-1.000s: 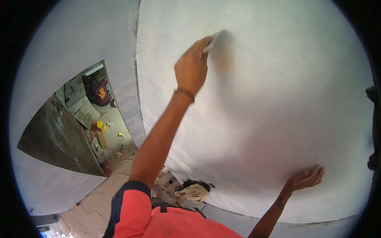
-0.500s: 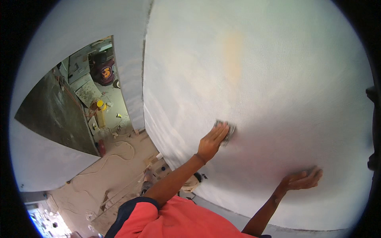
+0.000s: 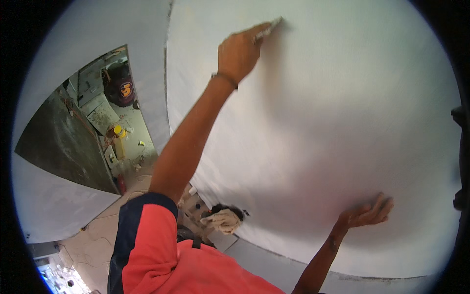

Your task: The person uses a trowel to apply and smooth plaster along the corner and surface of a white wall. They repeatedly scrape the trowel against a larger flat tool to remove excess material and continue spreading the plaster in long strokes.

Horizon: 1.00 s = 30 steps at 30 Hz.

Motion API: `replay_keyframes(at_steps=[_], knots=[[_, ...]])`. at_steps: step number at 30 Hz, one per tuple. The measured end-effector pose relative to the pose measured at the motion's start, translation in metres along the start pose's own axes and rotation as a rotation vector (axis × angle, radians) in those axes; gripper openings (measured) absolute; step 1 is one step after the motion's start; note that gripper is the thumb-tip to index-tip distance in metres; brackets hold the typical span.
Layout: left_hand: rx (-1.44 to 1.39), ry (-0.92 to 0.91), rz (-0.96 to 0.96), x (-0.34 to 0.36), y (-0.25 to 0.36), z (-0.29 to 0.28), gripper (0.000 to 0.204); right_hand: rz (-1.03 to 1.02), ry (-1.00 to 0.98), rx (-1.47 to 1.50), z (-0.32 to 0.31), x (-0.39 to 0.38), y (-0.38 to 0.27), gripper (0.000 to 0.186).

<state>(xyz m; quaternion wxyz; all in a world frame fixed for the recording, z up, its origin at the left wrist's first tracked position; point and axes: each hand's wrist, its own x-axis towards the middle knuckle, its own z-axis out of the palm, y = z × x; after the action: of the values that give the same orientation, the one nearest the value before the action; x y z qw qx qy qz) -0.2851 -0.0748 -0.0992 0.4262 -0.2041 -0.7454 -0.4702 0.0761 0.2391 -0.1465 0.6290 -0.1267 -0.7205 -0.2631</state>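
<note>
My left hand [image 3: 240, 54] is raised high against a large white wall [image 3: 313, 98], the arm stretched up. Its fingers are closed on a thin grey piece of sandpaper [image 3: 269, 30], seen nearly edge-on and partly hidden by the hand. Lower down and to the right, my right hand [image 3: 368, 213] is at the same wall with its fingers stretched out and nothing in it. Soft shadows fall on the wall around both hands.
At left, a doorway opens onto a room where a person in a dark shirt [image 3: 121, 90] is low down, near a yellow container [image 3: 119, 131]. A beige cloth bundle [image 3: 224, 220] lies at the wall's foot. Cables [image 3: 98, 240] run over the dusty floor.
My left hand has swept the sandpaper up the wall from mid-height to near the top. My right hand has shifted only slightly, its fingers a little more spread.
</note>
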Motion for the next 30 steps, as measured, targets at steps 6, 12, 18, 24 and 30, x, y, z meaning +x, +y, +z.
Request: replay_keyframes(at_steps=[6, 12, 18, 24, 30], knots=[[-0.178, -0.071, 0.061, -0.225, 0.053, 0.047, 0.057, -0.041, 0.027, 0.047, 0.005, -0.010, 0.001, 0.055], [-0.329, -0.393, -0.073, -0.363, 0.082, 0.021, 0.053, -0.012, 0.027, 0.017, 0.002, -0.008, -0.003, 0.054], [-0.321, -0.316, -0.827, -0.300, 0.052, 0.013, 0.031, -0.007, 0.010, 0.062, 0.000, -0.006, -0.003, 0.055], [-0.382, 0.269, -0.489, -0.219, 0.062, 0.037, 0.035, -0.012, 0.020, 0.047, 0.000, -0.007, 0.000, 0.051], [-0.198, -0.151, -0.210, -0.298, 0.121, 0.066, 0.079, -0.040, 0.028, 0.052, 0.003, -0.012, 0.000, 0.048]])
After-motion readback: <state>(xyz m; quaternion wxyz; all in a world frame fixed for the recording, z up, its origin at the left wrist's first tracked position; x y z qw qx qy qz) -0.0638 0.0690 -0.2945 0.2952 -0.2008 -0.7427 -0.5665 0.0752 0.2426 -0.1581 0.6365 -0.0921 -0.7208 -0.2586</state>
